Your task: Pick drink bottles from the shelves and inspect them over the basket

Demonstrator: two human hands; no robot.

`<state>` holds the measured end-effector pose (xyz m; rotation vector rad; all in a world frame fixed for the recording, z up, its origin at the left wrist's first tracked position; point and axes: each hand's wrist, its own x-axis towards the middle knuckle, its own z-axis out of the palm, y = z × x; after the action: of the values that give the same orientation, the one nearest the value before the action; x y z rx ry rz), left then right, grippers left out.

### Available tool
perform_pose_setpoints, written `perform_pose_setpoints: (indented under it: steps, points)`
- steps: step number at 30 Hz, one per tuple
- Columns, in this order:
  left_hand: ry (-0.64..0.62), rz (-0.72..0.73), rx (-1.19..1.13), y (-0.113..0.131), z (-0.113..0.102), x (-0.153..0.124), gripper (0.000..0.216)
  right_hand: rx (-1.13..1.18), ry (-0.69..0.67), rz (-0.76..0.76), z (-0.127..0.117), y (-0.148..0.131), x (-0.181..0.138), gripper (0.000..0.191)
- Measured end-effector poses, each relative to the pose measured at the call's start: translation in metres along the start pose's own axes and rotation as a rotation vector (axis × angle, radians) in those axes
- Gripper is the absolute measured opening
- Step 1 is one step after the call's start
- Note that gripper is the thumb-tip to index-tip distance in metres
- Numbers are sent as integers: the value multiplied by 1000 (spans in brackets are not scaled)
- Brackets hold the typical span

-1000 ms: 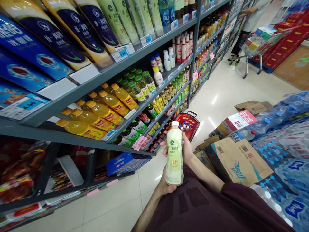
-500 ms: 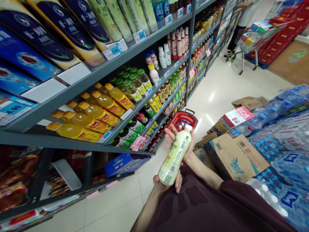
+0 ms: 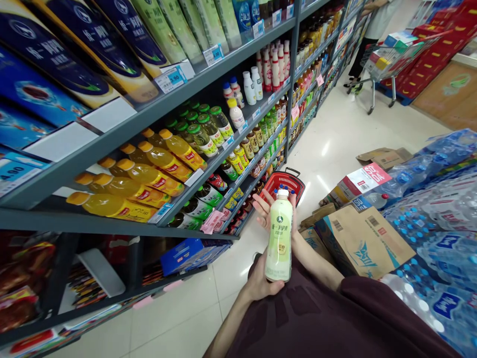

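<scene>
A pale green milk tea bottle (image 3: 278, 236) with a white cap is held upright in front of me, its front label facing up toward my view. My left hand (image 3: 261, 281) is closed round its base, thumb across the bottom edge. Behind the bottle's upper half, my right hand (image 3: 263, 208) cradles it between palm and thumb, its fingers spread to the left. Part of that hand is hidden by the bottle. Just beyond, on the floor, stands a red shopping basket (image 3: 301, 188) holding several blue-capped bottles, partly covered by my right hand.
Drink shelves (image 3: 238, 59) run along the left, with orange juice bottles (image 3: 145, 176) nearest. To the right are cardboard boxes (image 3: 367, 243) and stacked water packs (image 3: 443, 253). Farther down the aisle, a person (image 3: 374, 30) stands by a shopping cart (image 3: 387, 59).
The bottle has been turned from its barcode side to its front label and tipped more upright. My left hand has shifted its hold round the base.
</scene>
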<state>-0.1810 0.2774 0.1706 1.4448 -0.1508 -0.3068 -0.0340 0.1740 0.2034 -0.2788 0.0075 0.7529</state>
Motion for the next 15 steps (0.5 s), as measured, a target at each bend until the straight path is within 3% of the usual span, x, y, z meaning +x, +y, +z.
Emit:
perform_pose_setpoints:
  steps: [7,15]
  points:
    - [180,-8,235,4,3,3,68,105,12,-73,-7,-3,1,87]
    - [704,60,397,-10,-3,9,63,123,71,-86,-8,-12,-4,98]
